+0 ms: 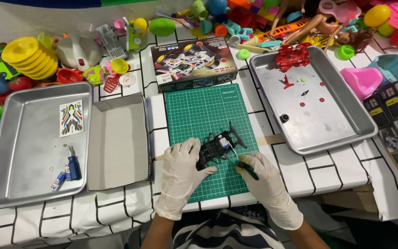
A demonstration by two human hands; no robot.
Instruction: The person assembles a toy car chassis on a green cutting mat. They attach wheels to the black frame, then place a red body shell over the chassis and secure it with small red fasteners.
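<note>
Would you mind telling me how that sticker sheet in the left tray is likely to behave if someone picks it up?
The sticker sheet looks thin and flat, so it is probably floppy and very light. Lying flush on the smooth tray, it may be hard to pinch by an edge and could slide when pushed.

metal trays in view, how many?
2: one metal tray at the left holding a sticker sheet and screwdriver, another metal tray at the right holding red parts.
</note>
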